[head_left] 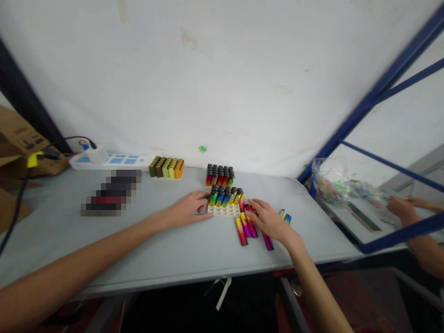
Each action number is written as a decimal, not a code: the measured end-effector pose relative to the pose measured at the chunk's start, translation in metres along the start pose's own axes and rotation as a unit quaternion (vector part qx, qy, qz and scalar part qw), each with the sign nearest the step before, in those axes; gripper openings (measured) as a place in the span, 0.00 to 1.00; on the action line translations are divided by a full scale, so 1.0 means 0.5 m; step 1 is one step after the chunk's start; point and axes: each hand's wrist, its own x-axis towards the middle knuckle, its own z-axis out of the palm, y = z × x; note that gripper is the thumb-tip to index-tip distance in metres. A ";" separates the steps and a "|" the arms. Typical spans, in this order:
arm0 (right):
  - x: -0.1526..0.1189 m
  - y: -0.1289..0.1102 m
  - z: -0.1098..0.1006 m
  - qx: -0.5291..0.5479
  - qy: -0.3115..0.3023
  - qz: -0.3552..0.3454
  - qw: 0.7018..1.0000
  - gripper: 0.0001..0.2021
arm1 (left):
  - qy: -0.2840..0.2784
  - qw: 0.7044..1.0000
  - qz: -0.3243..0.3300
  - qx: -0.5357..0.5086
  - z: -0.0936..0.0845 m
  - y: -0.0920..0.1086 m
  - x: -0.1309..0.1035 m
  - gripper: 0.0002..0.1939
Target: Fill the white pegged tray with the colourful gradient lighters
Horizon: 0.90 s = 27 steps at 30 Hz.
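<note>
Touching white tray (222, 212), left hand (189, 209) half-open; right hand (269, 220) curled over lighters (240, 232), grip unclear.

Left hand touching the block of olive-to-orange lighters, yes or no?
Apart. The head view shows bare grey table between the left hand and the block of olive-to-orange lighters.

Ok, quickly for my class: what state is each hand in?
Left hand: open, at the left end of the white tray.
Right hand: over the loose lighters; grip cannot be told.
</note>
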 end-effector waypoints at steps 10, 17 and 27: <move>-0.055 -0.071 0.055 -0.049 0.053 0.038 0.997 0.35 | 0.013 1.000 -0.016 -0.022 -0.009 -0.005 0.003 0.20; -0.059 -0.019 0.035 -0.068 0.072 0.043 0.994 0.29 | 0.010 1.000 -0.016 -0.009 -0.012 -0.001 0.000 0.19; -0.137 -0.021 0.060 -0.108 0.092 0.133 0.981 0.34 | 0.008 1.000 -0.012 -0.006 -0.011 -0.001 0.000 0.19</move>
